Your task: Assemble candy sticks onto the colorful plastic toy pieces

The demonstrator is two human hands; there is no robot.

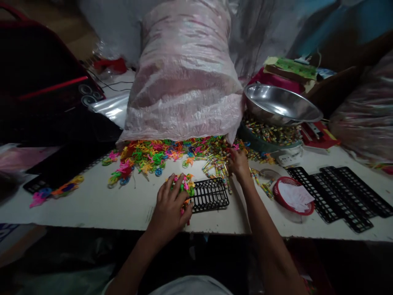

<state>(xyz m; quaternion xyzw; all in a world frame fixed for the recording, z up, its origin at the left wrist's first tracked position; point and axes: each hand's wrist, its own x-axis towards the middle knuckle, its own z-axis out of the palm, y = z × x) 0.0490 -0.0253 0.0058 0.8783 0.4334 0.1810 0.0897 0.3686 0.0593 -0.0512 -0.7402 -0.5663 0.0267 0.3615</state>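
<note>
My left hand (pixel 170 205) lies over the left end of a small black plastic grid tray (pixel 211 194), its fingers curled on a bunch of bright plastic pieces (pixel 186 183). My right hand (pixel 238 164) reaches farther out, fingers bent down into a heap of small wrapped candy tubes (pixel 216 166) just beyond the tray. A wide spread of neon plastic toy pieces (pixel 147 157) lies behind both hands.
A big pink-white plastic sack (pixel 184 73) stands behind the heap. A steel bowl (pixel 281 104) rests on a basin of candies (pixel 270 135). A red basket lid (pixel 293 196) and several black grid trays (pixel 340 196) lie right. A dark speaker (pixel 46 82) stands left.
</note>
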